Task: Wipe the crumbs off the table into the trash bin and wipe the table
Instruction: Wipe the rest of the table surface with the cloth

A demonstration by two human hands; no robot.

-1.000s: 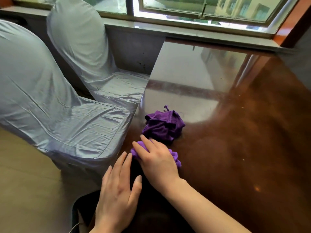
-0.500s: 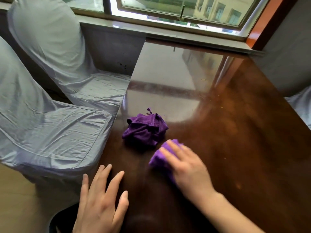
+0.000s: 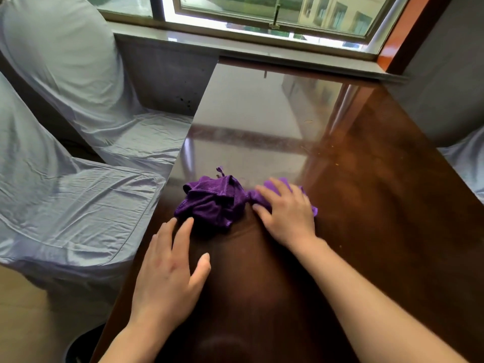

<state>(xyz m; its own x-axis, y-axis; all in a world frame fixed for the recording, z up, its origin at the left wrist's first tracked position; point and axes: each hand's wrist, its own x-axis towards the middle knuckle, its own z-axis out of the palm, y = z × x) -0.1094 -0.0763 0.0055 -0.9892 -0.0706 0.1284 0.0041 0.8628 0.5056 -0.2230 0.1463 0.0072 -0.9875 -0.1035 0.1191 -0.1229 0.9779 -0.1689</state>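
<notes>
We have the right hand (image 3: 288,216) flat on the small light-purple microfibre cloth (image 3: 313,209), fingers spread and nearly straight, pressing rather than gripping. Palm load keeps the cloth against the glossy dark-brown wooden table (image 3: 379,244) for a wipe stroke. That cloth sits mid-table, and its left end touches the crumpled dark-purple cloth (image 3: 212,203), which lies loose near the table's left edge, held by nobody.

The left hand (image 3: 167,279) lies palm-down on the table, fingers straight and relaxed, grasping nothing, fingertips at the crumpled cloth's near edge. We read it as a brace.

A few yellowish crumbs (image 3: 332,146) show further out, right of the window reflection, well apart from both cloths. We judge the wipe partway: that patch is not yet covered.

Likely the trash bin (image 3: 80,348): a dark shape below the near-left table corner, but too little shows to confirm.

Pale grey-blue fabric-covered chairs (image 3: 78,205) stand along the left edge, so a leftward sweep needs aiming at the bin, not the seats.
</notes>
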